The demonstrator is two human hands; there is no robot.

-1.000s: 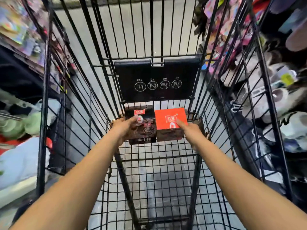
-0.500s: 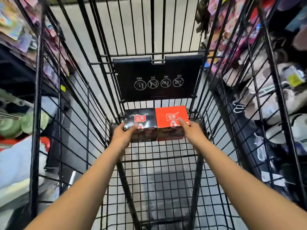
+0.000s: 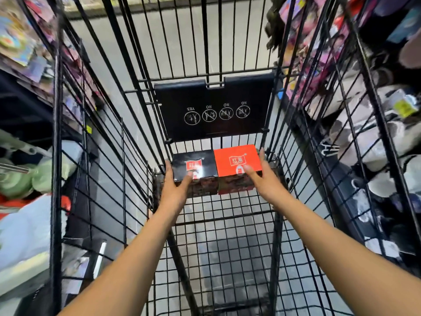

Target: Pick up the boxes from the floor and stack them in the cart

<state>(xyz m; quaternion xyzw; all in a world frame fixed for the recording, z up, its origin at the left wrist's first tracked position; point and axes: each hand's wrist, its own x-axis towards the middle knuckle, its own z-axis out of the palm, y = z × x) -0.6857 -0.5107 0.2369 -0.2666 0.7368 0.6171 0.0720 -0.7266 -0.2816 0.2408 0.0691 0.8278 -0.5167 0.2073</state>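
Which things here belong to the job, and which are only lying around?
Belongs to the job: black box, red box, cart, left hand, right hand.
Only lying around: slippers on the right shelf, green goods on the left shelf.

So the cart is all black wire grid, and its flap at 12 o'clock is black with white circle icons. The black box has a red label, and at its 3 o'clock sits the orange-red box (white logo).

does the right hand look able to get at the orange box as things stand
Probably yes: the right hand touches the orange box, thumb on its top, fingers along its right side; nothing lies between.
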